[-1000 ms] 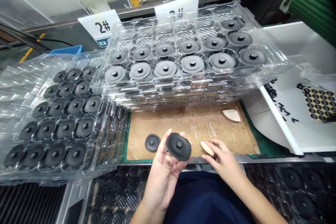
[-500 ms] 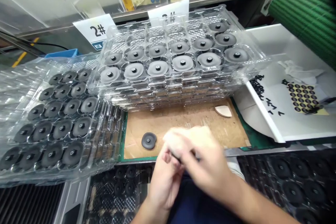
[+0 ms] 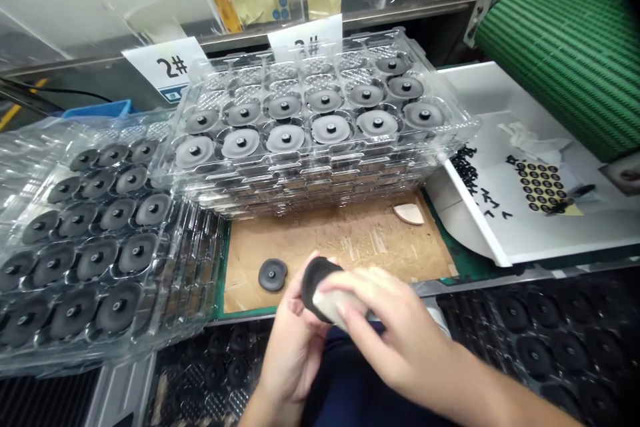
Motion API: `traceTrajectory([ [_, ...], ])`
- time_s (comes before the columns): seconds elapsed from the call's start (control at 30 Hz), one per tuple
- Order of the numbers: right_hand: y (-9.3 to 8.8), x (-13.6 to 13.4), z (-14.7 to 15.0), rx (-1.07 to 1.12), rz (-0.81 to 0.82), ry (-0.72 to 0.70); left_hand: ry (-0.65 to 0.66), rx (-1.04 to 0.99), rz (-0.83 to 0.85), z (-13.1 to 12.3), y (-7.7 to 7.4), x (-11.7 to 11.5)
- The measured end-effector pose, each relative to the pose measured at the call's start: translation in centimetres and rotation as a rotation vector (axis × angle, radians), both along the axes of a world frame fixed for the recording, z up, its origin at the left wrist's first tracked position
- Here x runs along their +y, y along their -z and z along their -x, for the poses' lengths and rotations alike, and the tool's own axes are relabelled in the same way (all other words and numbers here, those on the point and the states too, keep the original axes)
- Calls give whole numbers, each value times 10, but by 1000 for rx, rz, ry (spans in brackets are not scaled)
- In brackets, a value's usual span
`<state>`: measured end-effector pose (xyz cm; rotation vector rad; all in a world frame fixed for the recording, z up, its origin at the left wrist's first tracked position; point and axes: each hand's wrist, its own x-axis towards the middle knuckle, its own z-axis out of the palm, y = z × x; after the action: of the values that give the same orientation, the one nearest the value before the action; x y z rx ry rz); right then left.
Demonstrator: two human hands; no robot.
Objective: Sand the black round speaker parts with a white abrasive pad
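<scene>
The left hand (image 3: pixel 293 347) grips a black disc (image 3: pixel 311 278) by its rim, fingers closed round it, just over the near edge of the surface (image 3: pixel 350 240). Most of the disc is hidden by the right hand (image 3: pixel 387 337), whose fingers are closed on a pale pad (image 3: pixel 330 305) pressed against the disc's face. Both hands are slightly blurred, so the pad's shape is hard to make out. A second disc (image 3: pixel 273 275) lies near the surface's near-left corner, and a pale wedge (image 3: pixel 409 214) lies toward its far-right corner. Behind, a card (image 3: pixel 167 68) reads "2#". Another card (image 3: pixel 305 40) is half hidden by the tray stack (image 3: pixel 320 147), with only "#" legible. The black handwriting on the white tray (image 3: pixel 500 140) beyond the right edge is unreadable.
</scene>
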<state>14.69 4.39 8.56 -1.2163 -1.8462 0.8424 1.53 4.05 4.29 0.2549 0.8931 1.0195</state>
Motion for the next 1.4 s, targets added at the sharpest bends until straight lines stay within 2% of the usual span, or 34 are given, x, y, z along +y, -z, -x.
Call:
traceTrajectory([
  [0.07,-1,5,1,-41,-112,115,49,-35,-22,-4,1,-1],
  [0.13,-3,6,-1,-53,-194,104,71,-62,-31,-5,0,-2],
  [0.23,-4,-3,-13,-59,-80,-66,62,-74,2,-1,-4,0],
  [0.27,-4,-6,-18,-82,-29,-73,54,-72,13,0,-6,1],
  [0.33,-4,-13,-26,-174,-1,2,31,-66,25,0,-9,3],
  [0.43,-6,-20,-25,-285,-143,106,33,-82,11,-5,-13,4],
  [0.5,-8,-21,-22,-267,-197,69,46,-99,-5,-6,-14,3],
  [0.63,-9,-14,-22,-227,-80,39,-15,-69,-40,-2,-12,0],
  [0.7,-7,-11,-23,-254,-90,54,-29,-52,-39,0,-10,-2],
  [0.83,-4,-7,-22,-191,-89,-71,-25,-46,-20,2,-7,-3],
  [0.9,-4,-6,-19,-182,-25,-26,-55,-44,-34,2,-6,-3],
  [0.97,-6,-4,-14,-202,-44,38,-63,-43,-38,3,-5,-2],
  [1.07,-3,0,-8,-156,-83,-39,-57,-52,-27,6,-2,-1],
  [1.1,2,4,-8,-138,-48,-59,-76,-52,-25,7,0,0],
  [1.17,22,15,-12,-151,81,0,-140,-60,-12,9,6,1],
  [1.23,52,23,-18,-208,177,140,-212,-73,21,13,10,2],
  [1.27,68,25,-20,-218,205,160,-237,-84,40,15,12,2],
  [1.33,98,20,-21,-216,248,142,-265,-99,64,20,14,2],
  [1.4,121,8,-18,-209,282,95,-274,-106,71,23,14,1],
])
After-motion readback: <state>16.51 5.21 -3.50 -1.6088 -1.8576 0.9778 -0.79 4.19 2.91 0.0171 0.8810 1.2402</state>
